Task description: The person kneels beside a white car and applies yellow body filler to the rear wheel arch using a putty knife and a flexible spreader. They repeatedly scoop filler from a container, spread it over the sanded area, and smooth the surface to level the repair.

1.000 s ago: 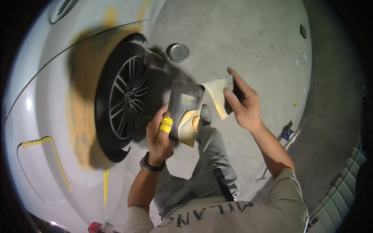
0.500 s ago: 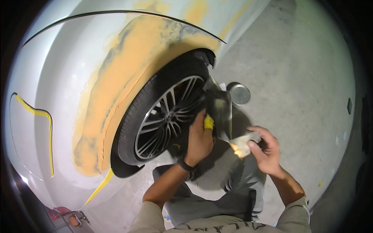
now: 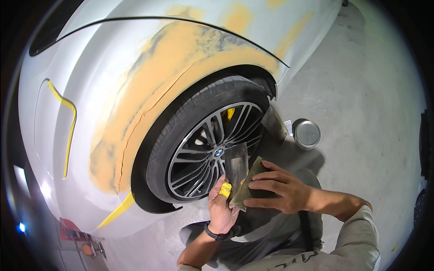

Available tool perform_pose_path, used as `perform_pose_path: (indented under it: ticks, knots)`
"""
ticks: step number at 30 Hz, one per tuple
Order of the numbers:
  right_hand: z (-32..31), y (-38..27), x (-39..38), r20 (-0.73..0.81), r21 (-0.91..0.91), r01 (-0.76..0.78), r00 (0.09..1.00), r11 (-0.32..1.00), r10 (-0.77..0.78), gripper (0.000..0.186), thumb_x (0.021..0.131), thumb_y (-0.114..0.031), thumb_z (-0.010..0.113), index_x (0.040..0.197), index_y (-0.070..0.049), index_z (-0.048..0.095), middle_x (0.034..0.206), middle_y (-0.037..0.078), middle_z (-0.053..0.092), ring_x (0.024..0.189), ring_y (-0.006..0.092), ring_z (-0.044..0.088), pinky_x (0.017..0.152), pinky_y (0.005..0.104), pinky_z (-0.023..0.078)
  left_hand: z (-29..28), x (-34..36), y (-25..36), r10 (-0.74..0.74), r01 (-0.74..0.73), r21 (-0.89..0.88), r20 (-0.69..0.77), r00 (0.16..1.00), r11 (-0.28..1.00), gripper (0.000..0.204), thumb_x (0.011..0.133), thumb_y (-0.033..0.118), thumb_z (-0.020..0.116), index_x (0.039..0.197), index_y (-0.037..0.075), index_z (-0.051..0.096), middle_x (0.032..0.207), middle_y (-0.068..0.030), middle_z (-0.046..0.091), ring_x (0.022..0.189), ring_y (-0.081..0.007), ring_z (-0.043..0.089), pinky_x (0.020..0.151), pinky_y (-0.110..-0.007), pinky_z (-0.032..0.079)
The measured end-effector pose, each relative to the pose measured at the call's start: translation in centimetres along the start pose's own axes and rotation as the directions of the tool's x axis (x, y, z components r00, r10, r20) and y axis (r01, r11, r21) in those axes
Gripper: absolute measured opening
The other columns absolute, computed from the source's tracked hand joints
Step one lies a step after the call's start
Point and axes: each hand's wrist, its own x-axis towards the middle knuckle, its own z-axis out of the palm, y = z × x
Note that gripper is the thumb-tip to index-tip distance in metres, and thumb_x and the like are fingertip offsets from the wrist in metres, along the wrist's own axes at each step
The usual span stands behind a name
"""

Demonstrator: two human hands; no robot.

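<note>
My left hand (image 3: 220, 211), a strip of yellow tape round one finger, grips a dark rectangular putty board (image 3: 236, 163) in front of the wheel. Smears of residue mark the board's face. Beside it, my right hand (image 3: 285, 189) has its fingers laid along a flat olive-grey putty spreader (image 3: 240, 198), whose edge meets the board's right side. A little orange putty shows between the two. Beyond my hands, orange body filler (image 3: 140, 97) covers the car panel round the wheel arch, with a crack-like line running along it.
The car wheel (image 3: 199, 149) stands just left of my hands. A round metal can (image 3: 307, 134) sits on the concrete floor to the right, near a flat grey panel (image 3: 274, 123) by the tyre. Yellow tape (image 3: 118, 211) sticks to the lower bodywork. Tools lie at lower left.
My right hand has brought the spreader left against the board and turned palm-down over it. The board has shifted lower and left, across the wheel's front. The view has shifted too.
</note>
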Motion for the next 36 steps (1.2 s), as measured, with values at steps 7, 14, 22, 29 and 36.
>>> perform_pose_path:
  ticks: [7, 14, 22, 29, 36]
  knots:
    - [0.3, 3.1, -0.6, 0.126, -0.137, -0.033, 0.991, 0.99, 0.051, 0.05, 0.08, -0.012, 0.071, 0.128, -0.025, 0.078, 0.128, 0.006, 0.066, 0.123, 0.0276, 0.063, 0.119, 0.0599, 0.046, -2.8, -1.2, -0.4, 0.054, -0.047, -0.102, 0.063, 0.997, 0.994, 0.045, 0.109, 0.008, 0.044, 0.151, -0.005, 0.05, 0.131, -0.0114, 0.071, 0.096, -0.0106, 0.069, 0.079, -0.022, 0.054]
    - [2.8, 1.9, 1.7, -0.105, 0.06, -0.114, 0.987, 0.992, 0.119, 0.058, 0.069, 0.008, 0.072, 0.123, -0.014, 0.079, 0.124, 0.012, 0.068, 0.116, 0.0347, 0.068, 0.109, 0.0537, 0.056, -1.4, -2.4, 1.3, 0.091, -0.087, 0.042, -0.13, 0.987, 0.995, 0.047, 0.109, 0.009, 0.042, 0.154, -0.004, 0.049, 0.119, -0.0085, 0.073, 0.064, -0.0046, 0.056, 0.059, -0.018, 0.048]
    - [3.2, 1.3, 0.5, -0.098, 0.206, -0.241, 0.959, 0.949, 0.265, 0.051, 0.083, 0.011, 0.066, 0.13, -0.005, 0.075, 0.125, 0.016, 0.067, 0.115, 0.0289, 0.069, 0.106, 0.0463, 0.057, 1.1, -2.8, 1.0, 0.037, -0.029, 0.027, -0.378, 0.925, 0.999, 0.041, 0.112, 0.013, 0.045, 0.15, 0.003, 0.054, 0.081, 0.0012, 0.062, 0.05, -0.0033, 0.041, 0.045, -0.021, 0.035]
    - [-1.1, 3.4, -0.4, -0.102, 0.538, -0.625, 0.618, 0.566, 0.78, 0.051, 0.105, -0.006, 0.059, 0.153, 0.008, 0.052, 0.118, 0.009, 0.07, 0.097, 0.007, 0.062, 0.088, 0.0221, 0.049, -0.3, -1.3, 0.7, 0.172, -0.103, 0.458, -0.112, 0.979, 0.883, 0.04, 0.109, 0.004, 0.04, 0.144, -0.001, 0.059, 0.097, -0.005, 0.071, 0.054, -0.0068, 0.054, 0.047, -0.022, 0.042]
    - [1.8, 3.2, -1.4, 0.11, 0.219, -0.826, 0.551, 0.52, 0.827, 0.052, 0.099, -0.01, 0.067, 0.149, 0.002, 0.058, 0.14, 0.027, 0.068, 0.132, 0.0321, 0.066, 0.109, 0.036, 0.048, -0.6, 1.7, -1.3, 0.142, -0.142, 0.665, 0.054, 0.988, 0.733, 0.044, 0.101, -0.001, 0.037, 0.135, -0.01, 0.063, 0.085, -0.0036, 0.069, 0.058, -0.0071, 0.056, 0.05, -0.025, 0.042]
